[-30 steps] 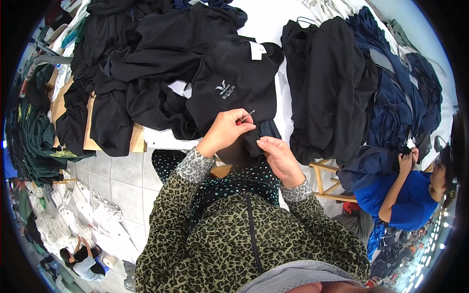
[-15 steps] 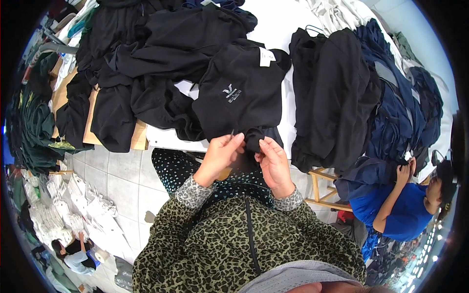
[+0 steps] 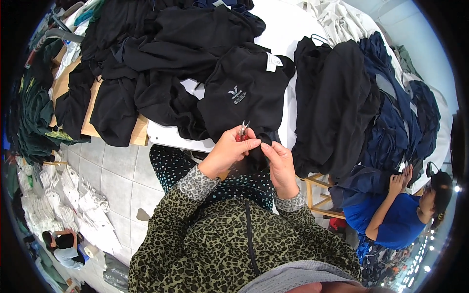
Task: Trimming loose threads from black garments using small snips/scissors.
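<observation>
A black garment [image 3: 244,95] with a small pale logo and a white neck label lies on the white table [image 3: 171,136], its lower edge hanging toward me. My left hand [image 3: 229,149] grips small thread snips [image 3: 243,131] with a red handle, blades pointing up at the garment's hem. My right hand [image 3: 278,158] pinches a fold of the black fabric right beside the snips. Both hands touch at the table's near edge, above my leopard-print sleeves.
Heaps of black clothes [image 3: 161,44] cover the table's left. A stack of black and navy garments [image 3: 371,102] lies at right. A person in blue [image 3: 395,219] sits at lower right handling navy cloth. White bundles [image 3: 58,205] lie on the tiled floor at left.
My hands came together at the garment's hem. The left hand dropped from a raised position, and the snips now show between its fingers. The garment shifted slightly toward me.
</observation>
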A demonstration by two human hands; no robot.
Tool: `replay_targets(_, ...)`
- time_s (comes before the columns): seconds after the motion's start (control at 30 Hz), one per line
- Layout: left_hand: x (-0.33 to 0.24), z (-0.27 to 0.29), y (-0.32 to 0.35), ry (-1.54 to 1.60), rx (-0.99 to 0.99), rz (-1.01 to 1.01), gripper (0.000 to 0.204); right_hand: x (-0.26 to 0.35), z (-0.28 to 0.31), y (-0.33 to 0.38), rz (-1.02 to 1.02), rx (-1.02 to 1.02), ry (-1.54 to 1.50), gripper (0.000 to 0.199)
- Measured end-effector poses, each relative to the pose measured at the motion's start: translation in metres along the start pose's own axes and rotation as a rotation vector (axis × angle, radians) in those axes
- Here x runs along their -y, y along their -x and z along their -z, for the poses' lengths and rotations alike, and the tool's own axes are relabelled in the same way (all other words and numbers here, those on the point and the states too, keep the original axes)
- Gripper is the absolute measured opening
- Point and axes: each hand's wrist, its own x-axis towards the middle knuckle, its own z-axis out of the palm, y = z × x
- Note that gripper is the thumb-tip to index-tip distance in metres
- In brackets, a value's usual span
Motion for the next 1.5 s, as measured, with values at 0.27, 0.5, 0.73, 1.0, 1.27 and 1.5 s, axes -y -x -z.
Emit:
replay_targets(0.27,-0.001,-0.015,-0.001,0.099,-0.054,-0.185,0.011,-0.004,-0.006,0.003,0.116,-0.219,-0.381,0.004)
replay_targets(0.5,-0.003,-0.01,-0.004,0.037,-0.045,-0.146,0.008,0.0,-0.004,0.006,0.181,-0.123,-0.395,0.028)
replay_targets(0.73,-0.003,-0.006,-0.008,-0.03,0.019,-0.129,0.01,-0.007,0.013,0.001,0.122,-0.053,-0.322,0.026)
replay_targets(1.0,0.002,-0.003,-0.003,0.002,0.003,-0.137,0.009,-0.011,0.005,0.002,0.088,-0.139,-0.448,0.028)
replay_targets(1.27,0.016,-0.005,0.009,-0.223,-0.145,-0.325,0.011,-0.007,-0.01,0.01,0.088,-0.198,-0.327,0.035)
replay_targets(1.5,0.016,-0.005,0.016,-0.245,-0.198,-0.255,0.017,-0.026,-0.002,0.01,0.199,-0.138,-0.207,0.038)
